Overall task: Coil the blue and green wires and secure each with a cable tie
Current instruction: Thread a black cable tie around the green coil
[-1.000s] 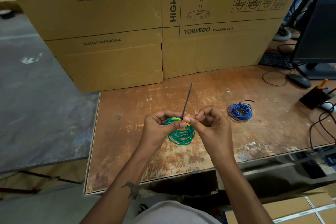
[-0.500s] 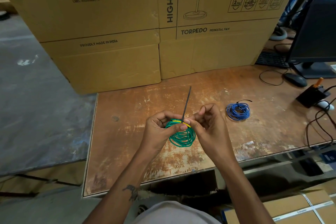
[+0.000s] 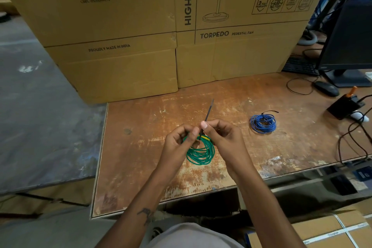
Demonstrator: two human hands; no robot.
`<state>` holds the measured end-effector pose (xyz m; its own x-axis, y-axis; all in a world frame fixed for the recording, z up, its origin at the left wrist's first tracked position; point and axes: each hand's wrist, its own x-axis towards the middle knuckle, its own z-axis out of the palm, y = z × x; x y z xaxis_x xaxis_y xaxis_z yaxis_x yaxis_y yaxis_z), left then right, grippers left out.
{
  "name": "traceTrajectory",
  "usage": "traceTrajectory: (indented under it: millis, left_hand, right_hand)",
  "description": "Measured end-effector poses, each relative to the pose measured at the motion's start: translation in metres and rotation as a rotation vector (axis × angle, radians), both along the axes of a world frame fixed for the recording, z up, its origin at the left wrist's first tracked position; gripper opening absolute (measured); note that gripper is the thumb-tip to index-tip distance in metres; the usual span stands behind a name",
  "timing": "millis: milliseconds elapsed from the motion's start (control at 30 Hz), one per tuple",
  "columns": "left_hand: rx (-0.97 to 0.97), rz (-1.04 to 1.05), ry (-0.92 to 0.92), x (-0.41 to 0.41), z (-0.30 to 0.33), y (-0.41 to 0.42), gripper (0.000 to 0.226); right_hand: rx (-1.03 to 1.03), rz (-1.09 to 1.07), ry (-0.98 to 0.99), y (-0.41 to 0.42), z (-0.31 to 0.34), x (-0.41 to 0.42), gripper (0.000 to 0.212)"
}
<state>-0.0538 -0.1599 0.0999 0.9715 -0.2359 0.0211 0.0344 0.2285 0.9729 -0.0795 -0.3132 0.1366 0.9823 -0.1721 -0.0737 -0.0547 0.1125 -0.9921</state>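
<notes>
Green wire (image 3: 200,153), wound into a coil, is held just above the worn wooden surface (image 3: 141,159). The left hand (image 3: 179,143) grips the top of the coil to keep the loops bunched. The right hand (image 3: 223,137) pinches the black cable tie (image 3: 209,111), whose tail sticks up and away, seemingly to pull it tight. The blue wire (image 3: 263,123) lies well apart to the right, already coiled with a dark tie on it.
</notes>
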Motion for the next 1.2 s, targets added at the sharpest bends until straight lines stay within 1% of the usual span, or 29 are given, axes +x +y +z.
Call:
traceTrajectory:
  millis: [167,400,533,567,633,667,733,767,833,933,1033,1100,1200]
  left_hand:
    - [-0.002,-0.009,0.047,0.003,0.000,-0.006,0.021]
    - [-0.004,0.020,0.057,0.006,-0.007,-0.017,0.025]
    - [0.037,0.063,0.066,0.006,-0.009,-0.025,0.013]
    - [0.047,0.090,0.081,0.007,-0.012,-0.028,0.011]
    - [0.042,0.127,0.127,0.007,-0.017,-0.035,0.016]
    - [0.040,0.130,0.151,0.007,-0.019,-0.039,0.021]
    - [0.027,0.141,0.200,0.009,-0.023,-0.049,0.025]
    - [0.016,0.144,0.224,0.011,-0.022,-0.056,0.026]
    - [-0.002,0.123,0.253,0.016,-0.021,-0.069,0.025]
    - [0.098,0.041,0.254,0.027,-0.026,-0.085,0.022]
    - [0.140,-0.009,0.328,0.036,-0.034,-0.104,0.029]
    - [0.157,0.012,0.296,0.044,-0.043,-0.120,0.025]
    - [0.256,0.063,0.195,0.056,-0.061,-0.144,0.009]
  right_hand:
    - [0.007,-0.029,0.013,0.001,-0.007,0.003,0.017]
    - [0.069,-0.134,0.021,0.005,-0.018,0.004,0.018]
    - [-0.080,-0.065,0.045,-0.013,-0.019,0.002,0.015]
    - [-0.108,-0.031,0.064,-0.020,-0.019,0.002,0.018]
    - [-0.157,0.054,0.101,-0.032,-0.022,0.000,0.031]
    - [-0.220,0.086,0.116,-0.037,-0.026,0.000,0.034]
    - [-0.377,0.103,0.125,-0.048,-0.036,0.001,0.031]
    - [-0.415,0.088,0.120,-0.054,-0.041,0.001,0.027]
    - [-0.426,0.015,0.108,-0.069,-0.046,0.004,0.023]
    - [-0.392,-0.082,0.121,-0.091,-0.048,0.012,0.023]
    - [-0.410,-0.181,0.151,-0.116,-0.059,0.027,0.021]
    - [-0.436,-0.220,0.166,-0.130,-0.068,0.034,0.021]
    - [-0.432,-0.278,0.157,-0.149,-0.083,0.042,0.024]
